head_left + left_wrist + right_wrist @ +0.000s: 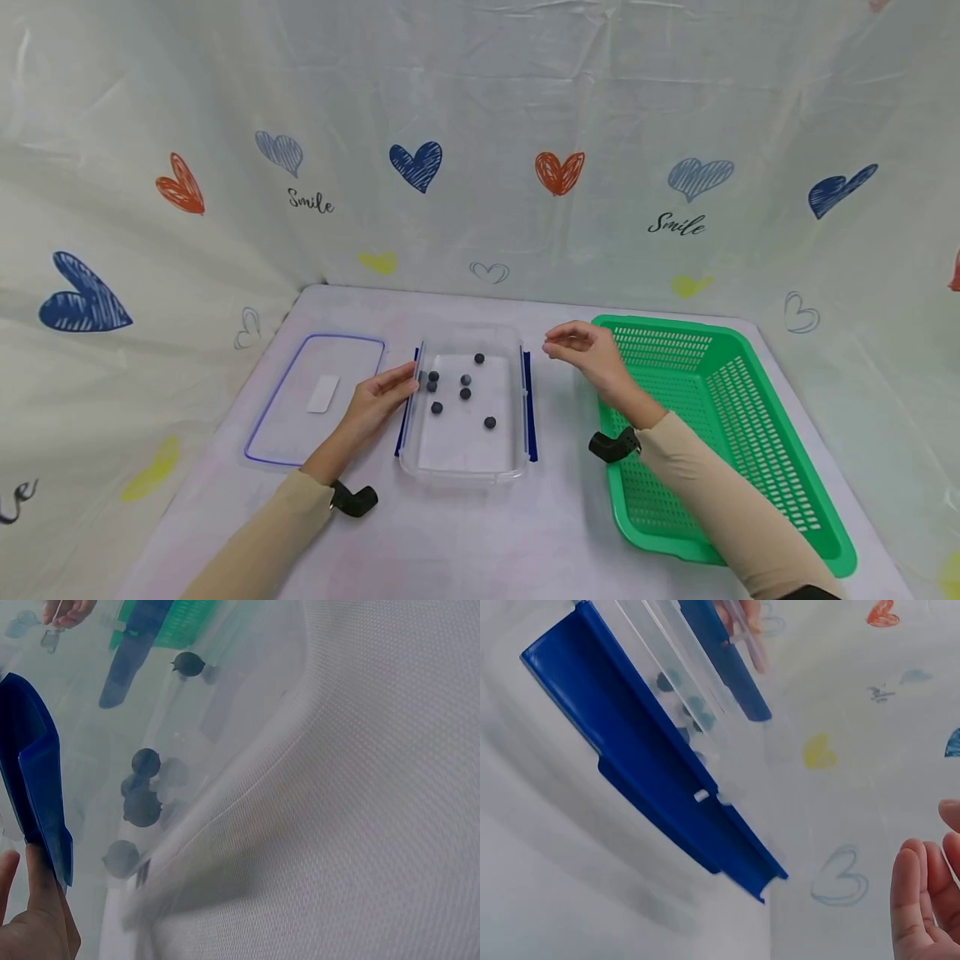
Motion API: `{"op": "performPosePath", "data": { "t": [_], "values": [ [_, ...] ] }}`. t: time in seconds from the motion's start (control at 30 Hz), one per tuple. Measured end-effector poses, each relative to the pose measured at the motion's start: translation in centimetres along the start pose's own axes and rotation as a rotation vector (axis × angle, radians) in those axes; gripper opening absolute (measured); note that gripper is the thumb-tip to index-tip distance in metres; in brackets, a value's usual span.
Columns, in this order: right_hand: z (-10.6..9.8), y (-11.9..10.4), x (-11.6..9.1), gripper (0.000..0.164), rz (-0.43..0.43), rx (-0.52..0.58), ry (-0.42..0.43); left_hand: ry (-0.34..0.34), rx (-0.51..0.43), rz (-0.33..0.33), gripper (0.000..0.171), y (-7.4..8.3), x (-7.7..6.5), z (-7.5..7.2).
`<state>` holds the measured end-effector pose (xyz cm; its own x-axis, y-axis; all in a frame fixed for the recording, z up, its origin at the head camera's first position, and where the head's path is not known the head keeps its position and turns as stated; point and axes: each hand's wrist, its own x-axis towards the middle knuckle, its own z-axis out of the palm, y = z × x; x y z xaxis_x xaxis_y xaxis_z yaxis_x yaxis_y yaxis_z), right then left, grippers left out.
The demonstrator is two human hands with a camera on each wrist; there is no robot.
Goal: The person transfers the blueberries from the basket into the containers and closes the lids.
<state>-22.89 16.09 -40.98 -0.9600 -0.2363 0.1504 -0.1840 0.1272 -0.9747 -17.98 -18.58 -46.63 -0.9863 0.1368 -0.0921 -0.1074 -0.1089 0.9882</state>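
A clear plastic container (471,477) with blue side latches (531,408) stands lidless on the table. Several dark blueberries (490,422) lie scattered on its floor, mostly toward the left. My left hand (378,400) is at the container's left wall, its fingers extended; in the left wrist view, a fingertip (39,862) meets the lower part of the blue latch (45,780). Between the container and the green basket (798,450), my right hand (592,354) hovers with fingers slightly bent. Nothing shows between its fingers (909,892) in the right wrist view.
Left of the container lies a clear lid (281,417) with a blue edge, a white rectangular piece (323,393) on it. The perforated green basket takes up the table's right side, under my right forearm. A plastic sheet printed with hearts (487,100) hangs behind the table.
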Motion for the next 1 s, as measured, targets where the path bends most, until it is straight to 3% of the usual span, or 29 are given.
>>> {"op": "performPosePath", "data": {
  "t": [0.4, 0.73, 1.0],
  "values": [
    [-4.3, -0.1, -1.2, 0.03, -0.049, 0.071, 0.102, -0.009, -0.002, -0.009, 0.05, 0.2, -0.2, 0.0],
    [-6.7, 0.9, -2.0, 0.039, -0.016, -0.034, 0.171, 0.015, -0.038, 0.011, 0.055, -1.7, 0.8, -0.8],
    [-8.1, 2.3, -2.4, 0.037, -0.016, -0.081, 0.208, 0.023, -0.025, 0.019, 0.056, -2.0, 0.9, -0.7]
  ]
}}
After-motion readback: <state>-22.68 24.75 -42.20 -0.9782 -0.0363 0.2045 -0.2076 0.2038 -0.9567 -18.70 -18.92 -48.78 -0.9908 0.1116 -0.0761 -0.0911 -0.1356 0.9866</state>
